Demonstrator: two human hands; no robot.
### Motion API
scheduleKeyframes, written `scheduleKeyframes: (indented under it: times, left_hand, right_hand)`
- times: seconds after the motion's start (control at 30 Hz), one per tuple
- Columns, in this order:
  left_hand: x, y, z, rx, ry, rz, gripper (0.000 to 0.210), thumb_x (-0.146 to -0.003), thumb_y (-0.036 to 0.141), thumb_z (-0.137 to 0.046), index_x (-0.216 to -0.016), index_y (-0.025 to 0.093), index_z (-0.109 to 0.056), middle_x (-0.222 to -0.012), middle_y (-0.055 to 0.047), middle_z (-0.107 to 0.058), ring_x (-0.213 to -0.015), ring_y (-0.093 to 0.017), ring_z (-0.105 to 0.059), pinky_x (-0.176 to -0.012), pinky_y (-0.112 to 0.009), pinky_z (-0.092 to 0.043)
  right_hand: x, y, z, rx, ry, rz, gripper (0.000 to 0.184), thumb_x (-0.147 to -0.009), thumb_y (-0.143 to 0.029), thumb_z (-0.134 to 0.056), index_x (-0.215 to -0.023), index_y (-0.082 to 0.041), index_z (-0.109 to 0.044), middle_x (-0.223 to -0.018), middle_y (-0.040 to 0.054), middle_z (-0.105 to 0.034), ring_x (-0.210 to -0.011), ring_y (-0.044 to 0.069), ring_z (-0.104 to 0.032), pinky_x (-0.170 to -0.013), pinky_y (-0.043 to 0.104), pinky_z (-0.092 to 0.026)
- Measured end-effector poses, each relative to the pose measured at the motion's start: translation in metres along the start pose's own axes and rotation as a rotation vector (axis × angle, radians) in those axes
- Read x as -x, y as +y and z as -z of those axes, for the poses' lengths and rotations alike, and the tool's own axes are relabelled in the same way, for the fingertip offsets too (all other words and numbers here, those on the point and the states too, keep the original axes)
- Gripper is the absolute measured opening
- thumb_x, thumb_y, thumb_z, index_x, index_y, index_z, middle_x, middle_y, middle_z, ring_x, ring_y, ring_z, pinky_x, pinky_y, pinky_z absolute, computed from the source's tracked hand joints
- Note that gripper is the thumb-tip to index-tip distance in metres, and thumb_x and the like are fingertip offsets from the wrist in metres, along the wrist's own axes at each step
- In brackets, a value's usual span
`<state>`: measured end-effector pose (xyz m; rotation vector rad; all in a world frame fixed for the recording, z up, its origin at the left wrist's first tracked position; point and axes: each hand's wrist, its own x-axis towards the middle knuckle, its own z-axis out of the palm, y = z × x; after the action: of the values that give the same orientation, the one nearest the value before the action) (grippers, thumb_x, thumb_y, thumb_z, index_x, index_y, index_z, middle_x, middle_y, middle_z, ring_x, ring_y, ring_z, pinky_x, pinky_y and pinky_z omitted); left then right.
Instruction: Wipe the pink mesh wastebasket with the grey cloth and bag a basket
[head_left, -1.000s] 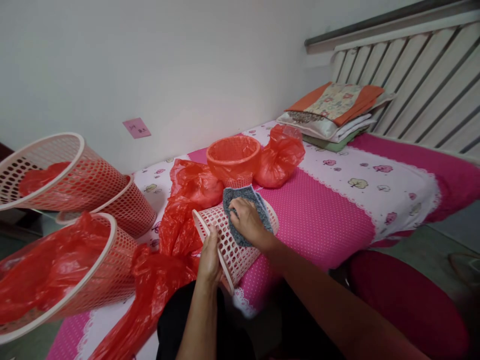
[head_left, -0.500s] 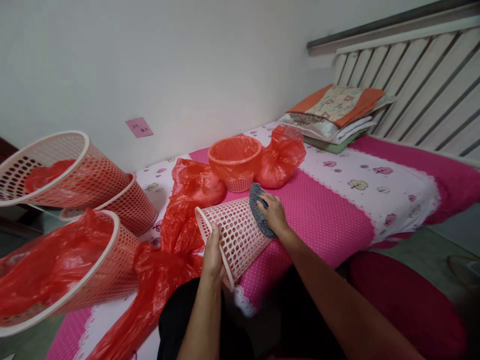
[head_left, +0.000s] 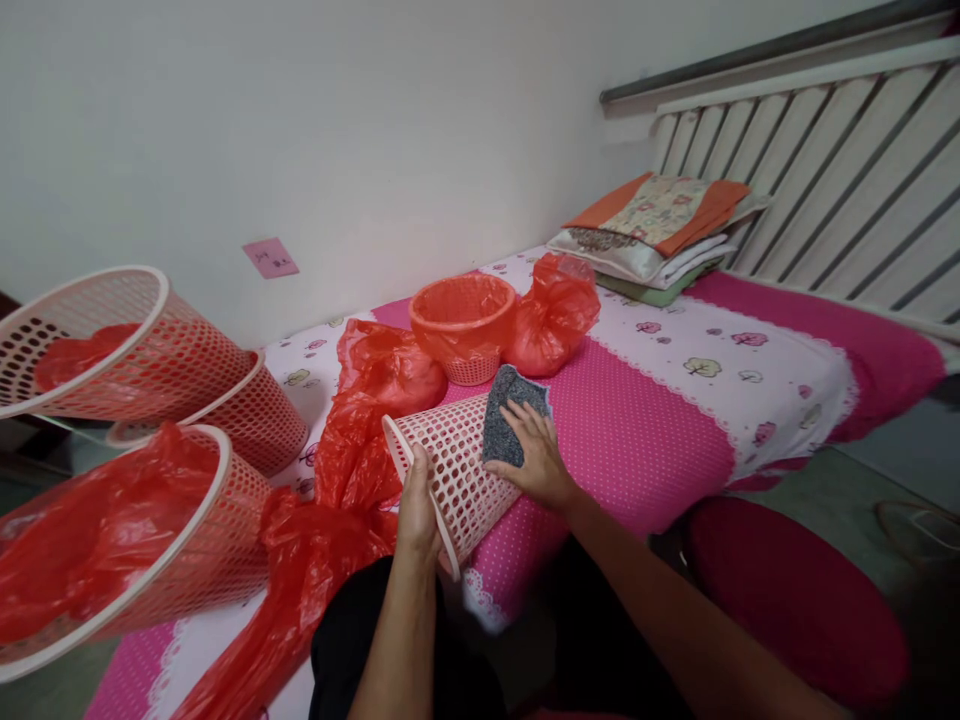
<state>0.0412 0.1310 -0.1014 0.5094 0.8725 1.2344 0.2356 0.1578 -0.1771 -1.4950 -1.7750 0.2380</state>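
Note:
A pink perforated plastic wastebasket [head_left: 450,455] lies on its side at the bed's near edge, its mouth toward the left. My left hand [head_left: 418,505] is closed on its rim, thumb outside and the other fingers mostly hidden behind. Over the basket's side near its base lies a dark grey cloth [head_left: 504,430]. My right hand [head_left: 536,455] holds this cloth against the basket, fingers bent slightly over it and the thumb along its lower edge.
Left are more pink baskets [head_left: 240,520] with red plastic bags. Red bags [head_left: 352,455] lie beside the held basket. Behind it stands a bag-lined basket [head_left: 469,365] next to a knotted red bag [head_left: 551,315]. Folded bedding [head_left: 660,230] lies far right; a dark red stool [head_left: 795,600] stands below.
My right hand has slid the cloth from the basket's base end onto its side, where it now lies flatter. My left hand keeps its grip on the rim. The view has shifted slightly.

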Motion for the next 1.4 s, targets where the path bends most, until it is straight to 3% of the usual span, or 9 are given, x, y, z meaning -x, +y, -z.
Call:
scheduleKeyframes:
  times: [0.17,0.3,0.43,0.63,0.77,1.0,1.13,1.27,1.4]
  left_hand:
    - [0.004,0.004,-0.008,-0.008,0.042,0.018,0.062,-0.099,0.063,-0.063,-0.137,0.014,-0.070,-0.134,-0.022,-0.076,-0.136,-0.038,-0.068,-0.119,-0.056,-0.051]
    - [0.005,0.004,-0.002,-0.142,0.104,-0.013,0.051,-0.086,0.051,-0.085,-0.121,0.016,-0.075,-0.127,-0.019,-0.079,-0.138,-0.039,-0.066,-0.122,-0.054,-0.048]
    - [0.003,0.000,0.009,-0.281,0.009,-0.071,0.058,-0.071,0.047,-0.097,-0.117,0.017,-0.075,-0.122,-0.015,-0.081,-0.136,-0.040,-0.066,-0.124,-0.056,-0.043]
    - [-0.003,-0.009,0.012,-0.338,0.037,-0.114,0.060,-0.078,0.056,-0.091,-0.123,0.020,-0.073,-0.128,-0.013,-0.079,-0.138,-0.037,-0.065,-0.126,-0.055,-0.041]
    - [-0.006,-0.007,0.014,-0.304,0.080,-0.098,0.059,-0.088,0.062,-0.080,-0.126,0.018,-0.075,-0.133,-0.018,-0.078,-0.145,-0.039,-0.060,-0.128,-0.056,-0.039]
    - [-0.016,0.000,0.023,-0.242,0.039,-0.107,0.060,-0.100,0.062,-0.065,-0.144,0.022,-0.069,-0.149,-0.014,-0.070,-0.153,-0.033,-0.052,-0.130,-0.049,-0.038]
    - [-0.020,-0.001,0.031,-0.186,0.109,-0.170,0.060,-0.104,0.064,-0.057,-0.148,0.024,-0.066,-0.157,-0.010,-0.064,-0.156,-0.028,-0.049,-0.130,-0.043,-0.037]
    - [-0.017,-0.003,0.033,-0.175,0.152,-0.190,0.058,-0.103,0.064,-0.059,-0.140,0.022,-0.072,-0.150,-0.012,-0.070,-0.155,-0.027,-0.050,-0.131,-0.039,-0.035]
    - [-0.010,0.000,0.025,-0.107,0.070,-0.145,0.066,-0.104,0.069,-0.052,-0.142,0.019,-0.070,-0.149,-0.014,-0.070,-0.151,-0.027,-0.055,-0.131,-0.043,-0.036]
  right_hand:
    - [0.003,-0.010,-0.006,0.026,0.061,0.004,0.071,-0.102,-0.060,-0.057,-0.163,-0.025,-0.047,-0.169,0.0136,-0.047,-0.160,0.040,-0.035,-0.127,0.070,-0.022]
    - [-0.011,-0.008,-0.016,0.010,0.150,-0.009,0.060,-0.105,-0.050,-0.053,-0.159,-0.024,-0.053,-0.165,0.0124,-0.054,-0.154,0.035,-0.044,-0.126,0.061,-0.029]
    - [-0.044,0.003,-0.024,-0.054,0.251,-0.092,0.062,-0.099,-0.049,-0.061,-0.153,-0.020,-0.059,-0.158,0.0154,-0.060,-0.142,0.037,-0.053,-0.120,0.060,-0.036]
    - [-0.088,0.007,-0.034,-0.137,0.297,-0.251,0.045,-0.101,-0.042,-0.053,-0.136,-0.021,-0.072,-0.150,0.0142,-0.067,-0.145,0.035,-0.051,-0.123,0.061,-0.033]
    - [-0.096,-0.013,-0.037,-0.172,0.226,-0.204,0.040,-0.106,-0.042,-0.049,-0.127,-0.021,-0.076,-0.138,0.0153,-0.074,-0.141,0.033,-0.058,-0.126,0.060,-0.031]
    - [-0.066,-0.080,-0.036,-0.281,0.040,0.144,0.036,-0.107,-0.035,-0.057,-0.141,-0.029,-0.068,-0.144,0.0057,-0.073,-0.151,0.027,-0.051,-0.131,0.062,-0.020]
    - [-0.038,-0.109,-0.030,-0.324,-0.033,0.296,0.038,-0.105,-0.033,-0.061,-0.142,-0.030,-0.066,-0.151,0.0033,-0.068,-0.154,0.026,-0.047,-0.132,0.061,-0.019]
    - [-0.014,-0.112,-0.023,-0.387,-0.001,0.315,0.040,-0.107,-0.031,-0.055,-0.146,-0.027,-0.063,-0.150,0.0039,-0.069,-0.153,0.024,-0.048,-0.133,0.058,-0.020]
    - [0.007,-0.101,-0.018,-0.363,-0.013,0.398,0.041,-0.107,-0.036,-0.051,-0.146,-0.024,-0.062,-0.153,0.0059,-0.066,-0.155,0.025,-0.046,-0.133,0.058,-0.019]
